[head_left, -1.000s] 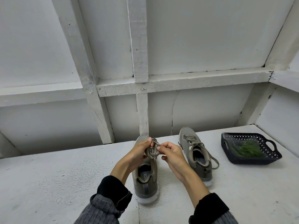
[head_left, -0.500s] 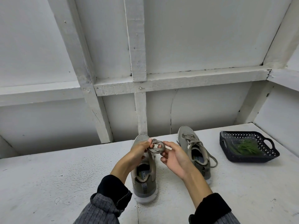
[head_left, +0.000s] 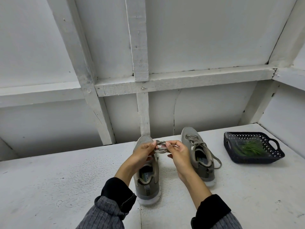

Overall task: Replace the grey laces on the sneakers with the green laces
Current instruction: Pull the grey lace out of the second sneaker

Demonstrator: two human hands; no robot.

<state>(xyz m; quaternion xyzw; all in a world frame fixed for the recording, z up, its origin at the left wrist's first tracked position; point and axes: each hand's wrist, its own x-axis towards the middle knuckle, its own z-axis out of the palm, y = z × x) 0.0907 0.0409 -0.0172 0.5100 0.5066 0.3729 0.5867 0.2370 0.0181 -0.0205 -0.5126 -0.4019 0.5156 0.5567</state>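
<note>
Since half a second ago, grey lace [head_left: 160, 147] drawn out wider between both hands, lower centre of frame, above left sneaker [head_left: 146, 169]. Left hand [head_left: 143, 152] and right hand [head_left: 179, 152] each pinch one end. Right sneaker [head_left: 198, 152] laced; green laces [head_left: 249, 147] in basket [head_left: 237, 158], right.

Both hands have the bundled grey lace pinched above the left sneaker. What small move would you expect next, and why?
Probably setting the grey lace down on the table. The left hand and right hand pinch it as a coiled bundle, seemingly free of the near sneaker. The other sneaker is laced, and the green laces lie in the basket.
</note>
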